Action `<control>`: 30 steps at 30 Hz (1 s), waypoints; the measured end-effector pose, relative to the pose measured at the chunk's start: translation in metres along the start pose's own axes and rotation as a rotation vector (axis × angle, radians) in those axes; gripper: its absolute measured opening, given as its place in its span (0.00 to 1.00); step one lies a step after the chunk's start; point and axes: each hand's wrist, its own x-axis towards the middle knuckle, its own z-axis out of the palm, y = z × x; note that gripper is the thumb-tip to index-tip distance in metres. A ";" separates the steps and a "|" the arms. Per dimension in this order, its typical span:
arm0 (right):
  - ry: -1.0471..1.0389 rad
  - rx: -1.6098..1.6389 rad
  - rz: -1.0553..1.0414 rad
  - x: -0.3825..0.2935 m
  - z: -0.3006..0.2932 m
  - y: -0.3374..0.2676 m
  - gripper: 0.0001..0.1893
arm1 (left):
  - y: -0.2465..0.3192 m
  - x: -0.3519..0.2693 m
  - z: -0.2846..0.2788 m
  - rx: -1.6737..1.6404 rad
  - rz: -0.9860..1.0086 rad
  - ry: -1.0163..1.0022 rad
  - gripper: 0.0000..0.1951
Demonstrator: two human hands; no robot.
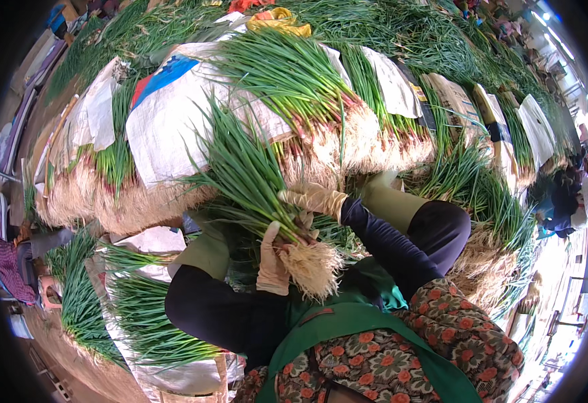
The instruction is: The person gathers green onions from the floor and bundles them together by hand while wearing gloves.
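Note:
A bunch of scallions (253, 171) with long green leaves and a thick mat of pale roots (314, 267) is held up in front of my body. My left hand (272, 264), in a pale glove, grips it from the left just above the roots, thumb upward. From the right, my gloved right hand (316, 199) reaches across the stalks, its fingers around their upper side; part of its grip is hidden by leaves. Just beyond, a large heap of scallions (304, 95) lies with its reddish stems and roots towards me.
White woven sacks (173, 121) cover parts of the root-fringed row. More scallions (143, 312) lie on sacking at my left, and others (485, 201) at my right. A pink stool (49, 292) and a seated person (14, 267) are far left; another person (568, 201) is far right.

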 end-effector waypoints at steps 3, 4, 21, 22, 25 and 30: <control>0.037 -0.135 -0.052 0.004 -0.003 0.016 0.15 | -0.003 0.001 0.007 0.031 -0.021 0.037 0.21; 0.196 -0.205 -0.316 0.002 -0.007 0.025 0.14 | -0.007 0.004 0.014 -0.016 0.005 0.089 0.20; 0.044 0.259 0.134 -0.014 -0.014 -0.023 0.16 | 0.000 0.004 0.007 -0.244 -0.011 0.078 0.20; 0.047 0.071 0.053 -0.012 -0.003 -0.028 0.16 | 0.003 0.001 -0.004 -0.096 -0.002 0.089 0.19; 0.116 -0.249 -0.022 -0.011 -0.005 -0.036 0.19 | -0.003 0.003 -0.006 -0.109 -0.003 0.120 0.17; 0.425 0.193 -0.317 -0.045 0.007 -0.125 0.13 | -0.017 0.027 -0.018 -0.144 0.005 -0.135 0.12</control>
